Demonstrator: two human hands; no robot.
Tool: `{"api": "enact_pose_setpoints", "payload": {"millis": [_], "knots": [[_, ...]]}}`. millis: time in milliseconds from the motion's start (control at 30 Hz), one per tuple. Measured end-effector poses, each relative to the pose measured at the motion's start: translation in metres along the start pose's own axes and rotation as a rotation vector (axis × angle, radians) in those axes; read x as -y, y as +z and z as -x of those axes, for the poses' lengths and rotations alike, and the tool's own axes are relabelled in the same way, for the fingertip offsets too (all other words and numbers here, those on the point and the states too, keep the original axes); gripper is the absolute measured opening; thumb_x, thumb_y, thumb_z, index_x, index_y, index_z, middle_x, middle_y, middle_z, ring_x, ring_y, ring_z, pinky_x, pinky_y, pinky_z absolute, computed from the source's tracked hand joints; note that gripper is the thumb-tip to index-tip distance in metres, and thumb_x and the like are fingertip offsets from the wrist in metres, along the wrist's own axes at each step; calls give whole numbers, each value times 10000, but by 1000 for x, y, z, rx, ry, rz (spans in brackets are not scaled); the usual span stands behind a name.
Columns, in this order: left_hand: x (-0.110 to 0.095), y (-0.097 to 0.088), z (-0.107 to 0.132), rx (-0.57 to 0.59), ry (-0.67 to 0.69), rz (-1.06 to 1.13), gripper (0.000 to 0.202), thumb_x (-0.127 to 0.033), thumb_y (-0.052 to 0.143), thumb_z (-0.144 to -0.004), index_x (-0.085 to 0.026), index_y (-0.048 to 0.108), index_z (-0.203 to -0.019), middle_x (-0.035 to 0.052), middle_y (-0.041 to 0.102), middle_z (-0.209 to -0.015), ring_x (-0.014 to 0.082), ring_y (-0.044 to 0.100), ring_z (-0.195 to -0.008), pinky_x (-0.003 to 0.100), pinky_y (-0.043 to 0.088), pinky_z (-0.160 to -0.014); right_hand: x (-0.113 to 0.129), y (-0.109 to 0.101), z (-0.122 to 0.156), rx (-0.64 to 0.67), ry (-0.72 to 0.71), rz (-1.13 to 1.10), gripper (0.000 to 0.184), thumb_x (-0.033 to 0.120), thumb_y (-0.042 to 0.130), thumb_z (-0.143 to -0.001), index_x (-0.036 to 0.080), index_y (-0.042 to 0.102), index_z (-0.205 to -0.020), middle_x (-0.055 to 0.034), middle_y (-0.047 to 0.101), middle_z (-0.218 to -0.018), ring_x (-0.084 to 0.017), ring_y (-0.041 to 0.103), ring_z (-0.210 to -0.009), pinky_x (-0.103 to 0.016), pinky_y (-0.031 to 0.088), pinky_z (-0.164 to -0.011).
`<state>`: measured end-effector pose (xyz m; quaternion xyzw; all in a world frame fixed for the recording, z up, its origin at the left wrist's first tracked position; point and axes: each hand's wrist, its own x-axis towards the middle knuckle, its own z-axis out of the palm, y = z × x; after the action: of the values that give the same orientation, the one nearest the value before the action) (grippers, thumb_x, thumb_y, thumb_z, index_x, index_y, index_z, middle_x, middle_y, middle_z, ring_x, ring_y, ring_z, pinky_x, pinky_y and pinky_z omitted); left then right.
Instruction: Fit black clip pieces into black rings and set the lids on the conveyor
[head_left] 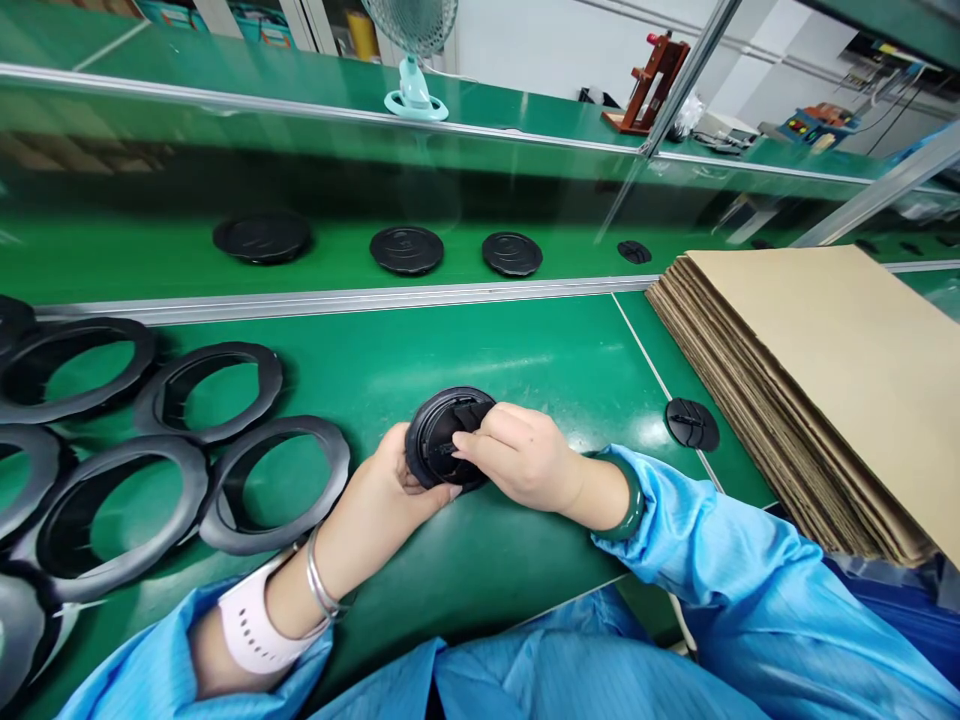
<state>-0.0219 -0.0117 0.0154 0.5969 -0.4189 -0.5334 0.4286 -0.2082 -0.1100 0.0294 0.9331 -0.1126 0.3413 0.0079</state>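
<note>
A round black plastic disc [444, 440] is held tilted just above the green bench [525, 360], near its front edge, between a worker's two hands. The left hand [390, 490] cups the disc from below and behind, fingers closed around its lower rim in a firm grip. The right hand [521, 455] lies over the disc's right side, its fingertips [469, 450] pinched on a small black piece at the disc's centre; whether that piece is already seated cannot be told. The work appears to be at the fitting stage, a small insert being pressed or aligned into the disc, and the next move would call for steady pressure from the right fingertips while the left grip keeps the disc from turning.

Left of the hands, a spread of large black rings [274, 485] lies overlapping on the bench. A single small black part [691, 423] rests to the right, just beside a stack of flat cardboard sheets [825, 380]. Beyond a metal rail, a conveyor belt [150, 260] carries a row of similar black discs [406, 249]. A small fan [414, 60] stands on the far bench.
</note>
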Motion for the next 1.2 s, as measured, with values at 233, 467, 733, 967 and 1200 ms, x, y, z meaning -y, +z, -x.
{"api": "enact_pose_setpoints", "payload": {"millis": [233, 467, 733, 967, 1200], "knots": [[-4, 0, 1, 10, -27, -12, 629, -342, 840, -655, -189, 469, -1140, 53, 707, -1031, 265, 700, -966, 365, 604, -810, 3, 2, -2, 73, 57, -26, 220, 215, 474, -1021, 153, 671, -944, -30, 516, -747, -158, 461, -708, -276, 434, -649], [-1, 1, 1, -22, -9, -34, 605, -352, 832, -666, -197, 472, -1127, 38, 694, -1005, 255, 698, -935, 347, 602, -770, 3, 3, -1, -5, 12, -22, 143, 172, 532, -991, 136, 653, -923, -30, 529, -719, -160, 479, -701, -284, 435, -633], [1, 2, 1, -13, 24, -41, 574, -359, 813, -691, -203, 478, -1130, 48, 685, -1044, 281, 701, -962, 389, 607, -783, 1, 2, -1, -28, -39, -26, 45, 129, 571, -962, 139, 611, -980, -26, 536, -715, -155, 455, -681, -290, 420, -607], [-1, 3, 2, -6, 27, -49, 576, -374, 809, -687, -206, 473, -1124, 40, 683, -998, 283, 712, -910, 383, 609, -727, -2, 4, -1, 22, -28, -46, 65, 145, 561, -970, 142, 625, -980, -32, 544, -733, -157, 464, -693, -291, 428, -622], [0, 3, 1, 6, 27, -52, 558, -336, 794, -705, -219, 475, -1147, 34, 679, -1032, 272, 710, -931, 380, 613, -748, -1, 3, -4, 102, 87, -134, 154, 233, 531, -1002, 153, 657, -970, -47, 563, -787, -166, 506, -745, -300, 464, -700]]}}
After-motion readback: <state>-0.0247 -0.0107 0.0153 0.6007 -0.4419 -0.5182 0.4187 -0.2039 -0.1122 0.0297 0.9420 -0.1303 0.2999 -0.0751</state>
